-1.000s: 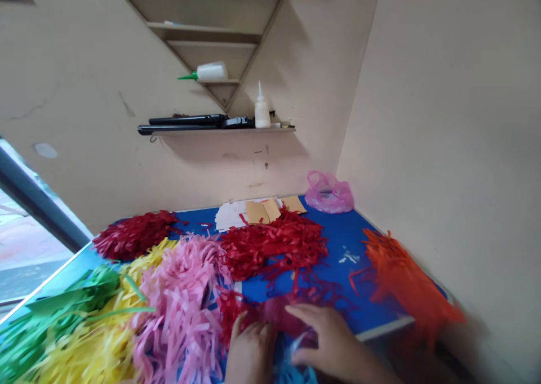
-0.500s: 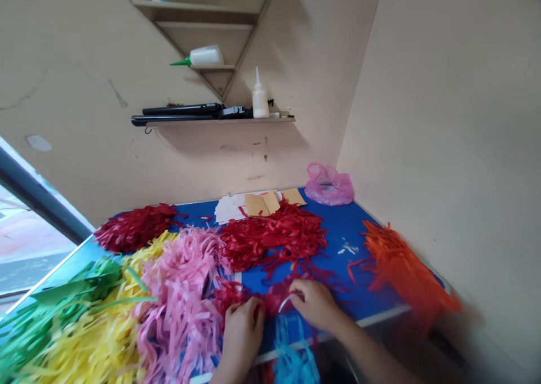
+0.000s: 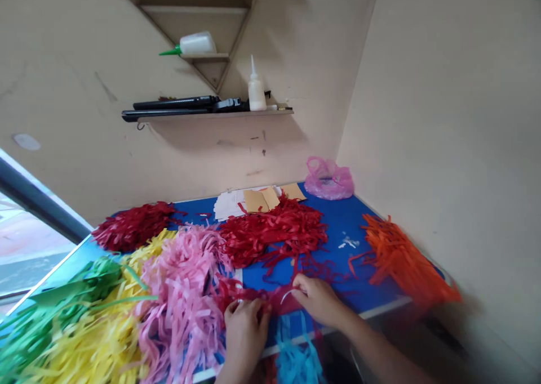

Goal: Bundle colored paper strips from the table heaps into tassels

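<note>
At the table's near edge, my left hand [image 3: 247, 329] is closed with its fingers pinched on a dark red fringed paper [image 3: 279, 300]. My right hand [image 3: 318, 300] grips the other end of this paper between thumb and fingers. A thin white strip [image 3: 291, 295] sticks out at the right fingertips; whether it is stuck to the paper I cannot tell. Light blue paper fringe [image 3: 298, 347] hangs over the edge between my wrists. Pink paper fringe [image 3: 186, 294] lies just left of my left hand. Behind both hands rests a large heap of red paper fringe [image 3: 279, 229].
Yellow [image 3: 93, 333] and green fringe [image 3: 71, 294] cover the left of the blue table [image 3: 338, 220]. Orange fringe [image 3: 401, 254] overhangs the right edge. Cards [image 3: 260, 199] and a pink plastic bag [image 3: 328, 181] lie at the back. Glue bottles [image 3: 257, 94] stand on wall shelves.
The view has tilted down slightly. Both hands keep their pinch on the dark red paper, with the white strip now lying more level by the right fingertips.
</note>
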`<state>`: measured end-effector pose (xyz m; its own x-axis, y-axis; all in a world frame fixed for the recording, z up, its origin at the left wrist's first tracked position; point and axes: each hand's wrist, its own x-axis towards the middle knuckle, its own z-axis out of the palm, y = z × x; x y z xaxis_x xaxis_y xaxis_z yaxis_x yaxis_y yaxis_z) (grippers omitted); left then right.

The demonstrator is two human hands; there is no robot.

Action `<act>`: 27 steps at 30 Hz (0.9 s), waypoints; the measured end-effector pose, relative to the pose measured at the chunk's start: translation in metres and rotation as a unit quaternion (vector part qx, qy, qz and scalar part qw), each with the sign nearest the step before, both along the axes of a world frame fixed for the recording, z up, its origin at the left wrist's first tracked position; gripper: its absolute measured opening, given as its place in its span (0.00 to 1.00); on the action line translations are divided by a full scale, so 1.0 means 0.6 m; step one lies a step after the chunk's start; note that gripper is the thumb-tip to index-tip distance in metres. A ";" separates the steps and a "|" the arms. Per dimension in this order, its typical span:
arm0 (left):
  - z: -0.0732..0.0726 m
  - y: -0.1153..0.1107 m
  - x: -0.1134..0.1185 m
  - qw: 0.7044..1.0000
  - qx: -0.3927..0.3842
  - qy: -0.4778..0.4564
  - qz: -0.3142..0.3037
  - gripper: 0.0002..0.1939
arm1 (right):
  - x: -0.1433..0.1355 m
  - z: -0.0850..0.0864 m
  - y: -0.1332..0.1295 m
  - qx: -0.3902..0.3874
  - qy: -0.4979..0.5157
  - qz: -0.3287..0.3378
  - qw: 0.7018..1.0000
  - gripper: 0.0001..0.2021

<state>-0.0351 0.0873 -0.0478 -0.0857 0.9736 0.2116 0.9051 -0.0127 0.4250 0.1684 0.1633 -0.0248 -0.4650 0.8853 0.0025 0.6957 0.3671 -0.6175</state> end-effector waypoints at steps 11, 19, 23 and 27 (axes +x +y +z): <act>-0.006 -0.016 0.013 0.993 0.107 0.058 0.001 0.11 | 0.005 0.002 -0.025 0.034 0.062 0.059 0.996 0.11; -0.026 -0.016 -0.003 0.984 0.162 0.021 -0.076 0.14 | 0.009 0.000 -0.003 -0.008 0.023 0.063 0.998 0.12; -0.027 -0.011 -0.003 0.993 0.114 0.001 0.002 0.14 | 0.002 0.002 0.005 -0.015 0.011 0.019 1.000 0.09; -0.013 -0.008 0.006 0.996 0.063 0.017 0.059 0.12 | -0.014 0.003 0.003 -0.006 -0.040 -0.036 0.999 0.09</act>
